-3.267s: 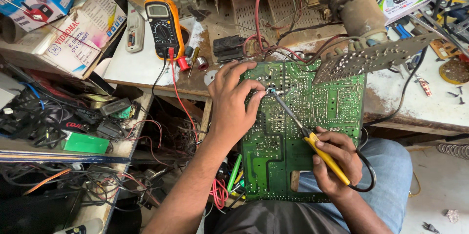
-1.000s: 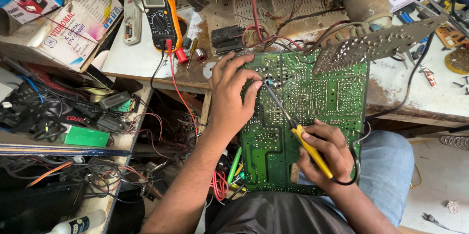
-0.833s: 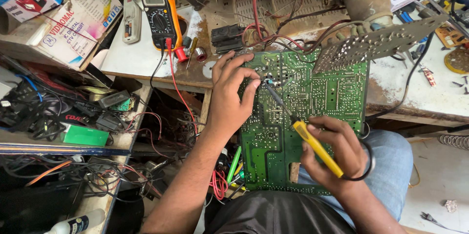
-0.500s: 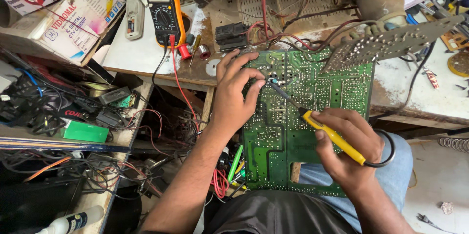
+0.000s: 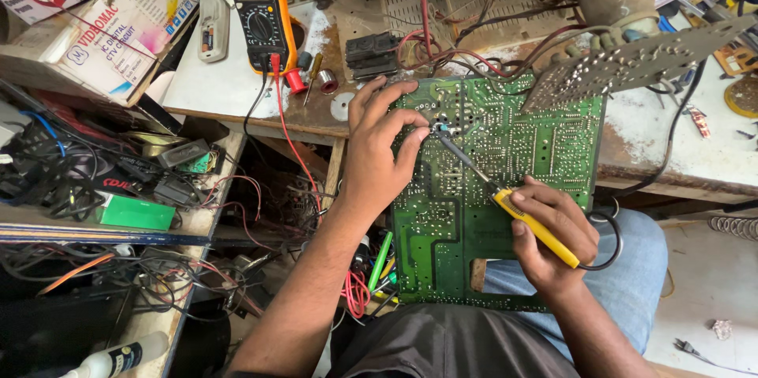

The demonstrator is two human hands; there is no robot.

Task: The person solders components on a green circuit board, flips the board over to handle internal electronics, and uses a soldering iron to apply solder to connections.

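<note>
Multimeter (image 5: 259, 16): on the tabletop (image 5: 229, 78), upper left, red and black leads trailing off the edge.
Left hand (image 5: 377, 159): fingers spread flat on the green circuit board (image 5: 505, 189) – no grip closed, just bracing it.
Board: leans from lap to tabletop edge.
Right hand (image 5: 553, 236): grip closed on the yellow-handled soldering iron (image 5: 505, 200), tip beside the left fingertips.
Risk: a slip – burnt finger or bridged joints.

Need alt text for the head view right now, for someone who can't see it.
A person's right hand holds a yellow-handled soldering iron with its tip on a green circuit board propped on their lap, while the left hand steadies the board beside the tip. An orange multimeter lies on the cluttered workbench above.
</note>
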